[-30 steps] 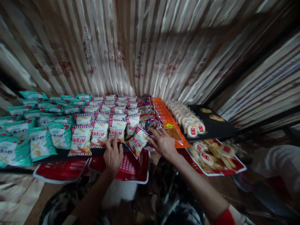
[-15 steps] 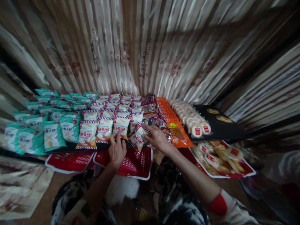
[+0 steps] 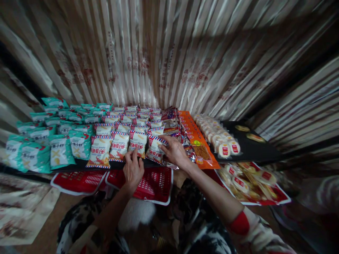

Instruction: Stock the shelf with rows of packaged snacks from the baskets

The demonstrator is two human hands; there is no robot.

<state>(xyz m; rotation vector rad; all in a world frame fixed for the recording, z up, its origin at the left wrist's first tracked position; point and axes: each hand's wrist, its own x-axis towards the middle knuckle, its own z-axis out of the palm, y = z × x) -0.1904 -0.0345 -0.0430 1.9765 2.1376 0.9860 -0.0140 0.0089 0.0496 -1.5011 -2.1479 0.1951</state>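
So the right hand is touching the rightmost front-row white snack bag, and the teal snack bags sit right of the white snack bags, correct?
Not quite: in the head view, the teal snack bags sit left of the white snack bags. The right hand is touching the rightmost front-row white snack bag.

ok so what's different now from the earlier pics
The front right white snack bag, which leaned over the edge of the shelf, has moved back and stands straighter, right hand on it. The left hand stays at the next bag; orange packet unmoved.
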